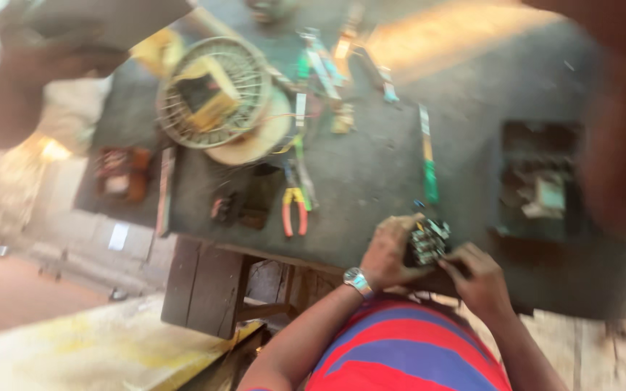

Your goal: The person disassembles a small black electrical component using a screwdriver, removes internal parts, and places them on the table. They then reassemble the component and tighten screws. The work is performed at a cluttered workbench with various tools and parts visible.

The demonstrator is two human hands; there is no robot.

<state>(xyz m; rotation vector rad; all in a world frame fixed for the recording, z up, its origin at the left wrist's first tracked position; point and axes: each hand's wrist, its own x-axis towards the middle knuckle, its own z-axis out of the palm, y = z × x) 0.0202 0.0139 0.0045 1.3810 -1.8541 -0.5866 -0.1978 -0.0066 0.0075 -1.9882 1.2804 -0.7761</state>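
A person in a red and blue striped shirt (407, 351) is leaning over a dark tabletop (371, 166), and the picture is blurred by motion. Both hands are meeting on a small circuit board (427, 241) at the near edge of the tabletop. The left hand (391, 252), with a silver wristwatch (357, 280) on its wrist, is curling around the left side of the board, fingers closed on it. The right hand (478, 279) is pressing against the board's right side with bent fingers; whether it is pinching the board or only touching it is too blurred to tell.

Pliers with orange handles (295, 210) are lying on the tabletop to the left of the hands, well apart from them. A screwdriver with a green handle (429, 170) is lying just beyond the board, pointing away. Farther off, a round wire fan guard (214, 90) is resting over a pale disc (259, 137), with more small tools (324, 69) scattered beside it. A dark open box (540, 181) is sitting at the right. A blurred arm (621, 130) is filling the right edge.
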